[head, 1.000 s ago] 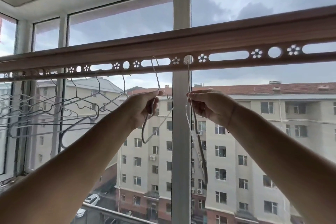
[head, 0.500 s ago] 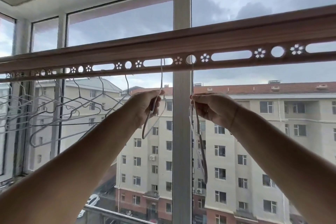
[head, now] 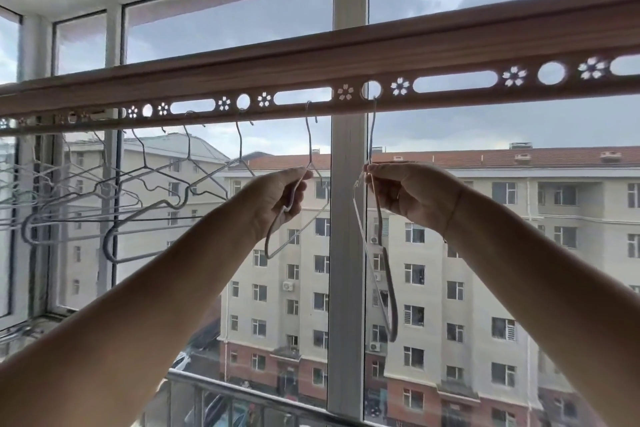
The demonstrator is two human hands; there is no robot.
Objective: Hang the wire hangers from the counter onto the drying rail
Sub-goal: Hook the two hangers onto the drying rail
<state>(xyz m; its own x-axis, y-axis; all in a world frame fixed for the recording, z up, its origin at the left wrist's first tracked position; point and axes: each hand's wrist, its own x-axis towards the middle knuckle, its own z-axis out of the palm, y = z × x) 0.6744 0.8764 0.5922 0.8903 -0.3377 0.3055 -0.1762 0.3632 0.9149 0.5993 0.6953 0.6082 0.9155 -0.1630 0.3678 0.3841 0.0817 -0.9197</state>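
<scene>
Reaching up in front of a window, both bare arms stretch toward the brown drying rail (head: 381,55), which runs across the view just above the two hands. The left hand (head: 277,198) has its thumb and fingers curled round one sloping shoulder of the left hanger (head: 309,139), a thin pale wire one. The neck of this hanger rises straight up from the grip, and its hook sits at the right end of a long slot in the rail, seemingly caught over the lower edge. Its body hangs below the hand, turned nearly edge-on, with the bottom corner a little under the wrist.

Just to the right, the right hand (head: 412,194) pinches the right hanger (head: 371,135) between thumb and fingertips where the neck meets the shoulders. Above this pinch the neck climbs to a round hole in the rail, and the hook tip meets the lower rim of that hole. Whether it is fully through I cannot tell. Below the hand the wire frame dangles long and narrow, seen from its side.

A white window post (head: 346,253) stands between the two hands, behind them. Further left of the left hand, several more wire hangers (head: 188,146) hang from the same rail, overlapping one another. Beyond the glass are pale apartment blocks (head: 485,253) under a grey, cloudy sky.
</scene>
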